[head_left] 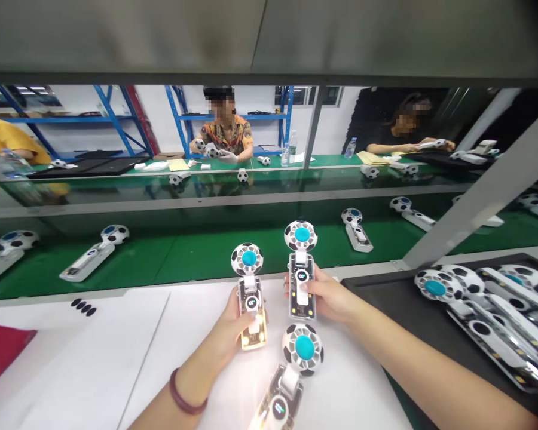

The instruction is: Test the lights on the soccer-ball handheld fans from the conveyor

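My left hand [224, 328] is closed around a small handheld fan [247, 259] with a football-patterned head and a turquoise centre. Its clear handle glows warm at the lower end, and my thumb lies on the white strip below its round lit display. To the right, my right hand [329, 292] grips a similar fan [300, 235], thumb on its white strip; its display is lit too. A third fan [303, 349] lies tilted on the white sheet [197, 370] nearer me, touched by neither hand, its display lit and its lower end glaring.
A black tray [376, 286] at right holds several fans [484, 328]. Beyond the sheet, more fans [89, 257] lie on the green belt [174, 257]. Small black ovals [83, 307] and a red sheet [4, 352] are at left. A metal post [479, 185] slants at right. Co-workers sit opposite.
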`<action>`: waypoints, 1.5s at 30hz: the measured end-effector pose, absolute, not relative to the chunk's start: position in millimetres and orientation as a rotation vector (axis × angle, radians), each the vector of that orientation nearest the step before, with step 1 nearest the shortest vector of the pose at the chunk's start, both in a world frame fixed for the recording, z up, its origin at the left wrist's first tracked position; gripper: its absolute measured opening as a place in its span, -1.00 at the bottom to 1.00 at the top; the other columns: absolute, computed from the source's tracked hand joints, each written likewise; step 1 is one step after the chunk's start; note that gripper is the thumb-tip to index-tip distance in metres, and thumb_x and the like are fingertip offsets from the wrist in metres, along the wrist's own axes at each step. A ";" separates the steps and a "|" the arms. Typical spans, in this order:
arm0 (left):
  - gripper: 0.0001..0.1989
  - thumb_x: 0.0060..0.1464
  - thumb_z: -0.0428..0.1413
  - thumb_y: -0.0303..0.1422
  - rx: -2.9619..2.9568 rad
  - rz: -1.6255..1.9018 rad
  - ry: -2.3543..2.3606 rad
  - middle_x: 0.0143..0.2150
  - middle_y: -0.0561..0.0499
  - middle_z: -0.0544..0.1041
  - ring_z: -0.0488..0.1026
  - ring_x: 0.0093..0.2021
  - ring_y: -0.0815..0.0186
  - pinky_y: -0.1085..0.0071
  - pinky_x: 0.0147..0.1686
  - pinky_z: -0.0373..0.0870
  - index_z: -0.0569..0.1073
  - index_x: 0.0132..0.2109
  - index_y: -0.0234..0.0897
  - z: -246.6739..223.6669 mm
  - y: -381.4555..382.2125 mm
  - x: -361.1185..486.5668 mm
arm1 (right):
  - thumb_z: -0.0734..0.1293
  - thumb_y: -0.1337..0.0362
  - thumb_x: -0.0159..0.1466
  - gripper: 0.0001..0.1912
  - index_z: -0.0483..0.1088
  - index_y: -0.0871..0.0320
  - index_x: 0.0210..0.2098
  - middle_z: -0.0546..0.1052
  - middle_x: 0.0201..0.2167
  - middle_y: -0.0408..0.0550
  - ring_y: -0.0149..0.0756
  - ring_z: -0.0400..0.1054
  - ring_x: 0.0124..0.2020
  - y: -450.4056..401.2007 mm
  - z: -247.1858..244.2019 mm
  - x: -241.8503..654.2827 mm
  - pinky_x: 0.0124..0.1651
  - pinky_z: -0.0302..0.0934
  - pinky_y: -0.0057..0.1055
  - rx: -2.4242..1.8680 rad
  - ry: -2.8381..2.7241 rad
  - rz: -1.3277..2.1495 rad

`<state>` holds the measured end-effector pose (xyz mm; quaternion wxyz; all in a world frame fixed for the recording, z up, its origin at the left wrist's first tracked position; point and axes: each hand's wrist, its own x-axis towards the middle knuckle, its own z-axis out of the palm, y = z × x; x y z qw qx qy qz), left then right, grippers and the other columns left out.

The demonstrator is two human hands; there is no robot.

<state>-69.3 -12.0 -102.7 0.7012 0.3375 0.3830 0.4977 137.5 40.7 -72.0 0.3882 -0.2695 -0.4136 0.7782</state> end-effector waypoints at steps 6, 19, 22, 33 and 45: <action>-0.51 -0.24 0.28 -0.34 0.731 1.132 0.867 -0.28 -0.02 0.44 0.42 -0.39 0.25 0.30 -0.39 0.37 0.27 -0.14 -0.18 -104.0 -10.1 -69.1 | 0.39 0.39 -0.06 -0.54 0.16 0.09 -0.20 0.45 -0.38 -0.13 -0.26 0.38 -0.38 42.1 -69.2 135.9 -0.31 0.25 -0.30 -0.712 -1.009 1.972; -0.46 -0.25 0.29 -0.29 0.758 1.104 0.911 -0.29 -0.03 0.45 0.44 -0.40 0.22 0.31 -0.44 0.37 0.26 -0.09 -0.17 -110.3 -7.6 -72.7 | 0.38 0.40 -0.06 -0.49 0.15 0.04 -0.15 0.45 -0.34 -0.14 -0.25 0.39 -0.36 42.3 -67.2 133.9 -0.27 0.25 -0.24 -0.757 -0.942 1.896; -0.47 -0.23 0.29 -0.28 0.773 1.105 0.894 -0.30 -0.02 0.44 0.44 -0.39 0.21 0.28 -0.40 0.39 0.27 -0.09 -0.16 -110.3 -7.3 -73.1 | 0.38 0.41 -0.06 -0.48 0.14 0.03 -0.14 0.45 -0.35 -0.15 -0.26 0.38 -0.37 43.2 -67.7 133.5 -0.27 0.25 -0.24 -0.758 -0.947 1.876; -0.55 -0.18 0.26 -0.28 0.792 1.099 0.856 -0.20 -0.04 0.40 0.43 -0.34 0.23 0.23 -0.29 0.40 0.31 -0.11 -0.18 -106.0 -8.3 -73.4 | 0.38 0.41 -0.08 -0.46 0.13 0.02 -0.15 0.44 -0.39 -0.17 -0.28 0.35 -0.40 44.0 -67.3 133.9 -0.34 0.24 -0.30 -0.764 -0.904 1.848; -0.52 -0.20 0.27 -0.25 0.771 1.073 0.897 -0.29 -0.04 0.43 0.43 -0.39 0.22 0.28 -0.39 0.38 0.27 -0.13 -0.21 -103.5 -9.2 -71.4 | 0.40 0.37 -0.09 -0.42 0.09 0.01 -0.13 0.42 -0.36 -0.17 -0.29 0.36 -0.39 43.1 -67.9 132.6 -0.29 0.22 -0.29 -0.751 -0.909 1.807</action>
